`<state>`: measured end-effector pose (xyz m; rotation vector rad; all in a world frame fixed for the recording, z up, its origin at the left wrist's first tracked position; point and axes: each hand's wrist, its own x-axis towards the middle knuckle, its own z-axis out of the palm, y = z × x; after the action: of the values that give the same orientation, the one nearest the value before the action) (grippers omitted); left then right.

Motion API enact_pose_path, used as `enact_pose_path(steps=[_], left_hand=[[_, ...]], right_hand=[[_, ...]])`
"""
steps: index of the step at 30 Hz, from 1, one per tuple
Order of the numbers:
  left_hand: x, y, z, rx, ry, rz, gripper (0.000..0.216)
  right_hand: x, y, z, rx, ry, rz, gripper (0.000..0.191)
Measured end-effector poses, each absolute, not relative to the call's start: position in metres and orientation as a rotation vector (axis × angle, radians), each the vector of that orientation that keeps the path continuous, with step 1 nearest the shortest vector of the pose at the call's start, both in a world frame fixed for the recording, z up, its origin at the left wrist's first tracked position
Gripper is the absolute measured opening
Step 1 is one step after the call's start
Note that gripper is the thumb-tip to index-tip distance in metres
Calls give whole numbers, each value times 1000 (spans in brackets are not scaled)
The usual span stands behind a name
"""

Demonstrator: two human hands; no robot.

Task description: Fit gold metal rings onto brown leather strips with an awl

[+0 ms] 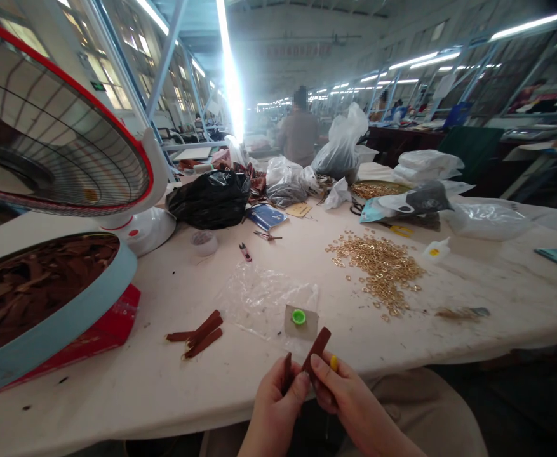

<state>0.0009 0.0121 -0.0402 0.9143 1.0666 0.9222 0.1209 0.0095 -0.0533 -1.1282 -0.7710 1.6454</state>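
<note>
My left hand (pixel 278 397) and my right hand (pixel 342 390) are close together at the table's front edge. Between them is a brown leather strap (pixel 319 343), pinched by my right thumb and fingers, with my left thumb at its lower end. A second brown leather end (pixel 286 368) sticks up from my closed left hand; whether the two join is hidden. A small yellow tip (pixel 333 363) shows at my right fingers, the rest of it covered. Just beyond lies a grey card with a green round cap (pixel 298 317). Several similar leather straps (pixel 204 333) lie to the left.
A heap of small gold metal rings (pixel 383 266) spreads at right, near a white bottle (pixel 437 250). Thread snips (pixel 245 252) lie midway. At left stand a fan (pixel 138 231) and a pale blue-rimmed tray (pixel 63 311) of leather pieces. Bags (pixel 211 197) line the back.
</note>
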Motion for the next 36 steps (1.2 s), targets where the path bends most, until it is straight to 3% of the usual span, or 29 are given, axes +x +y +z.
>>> enact_pose_path(steps=[6, 14, 24, 36], left_hand=[[-2, 20, -49, 669, 1070, 930, 41], [-9, 44, -57, 510, 1114, 1015, 39], [-19, 54, -65, 488, 1198, 1085, 42], [-20, 49, -68, 590, 1214, 1080, 43]], right_hand=[[159, 38, -52, -1339, -995, 1105, 47], [163, 86, -62, -1342, -1014, 831, 46], [151, 103, -83, -1360, -1153, 815, 41], [155, 97, -75, -1307, -1110, 756, 42]])
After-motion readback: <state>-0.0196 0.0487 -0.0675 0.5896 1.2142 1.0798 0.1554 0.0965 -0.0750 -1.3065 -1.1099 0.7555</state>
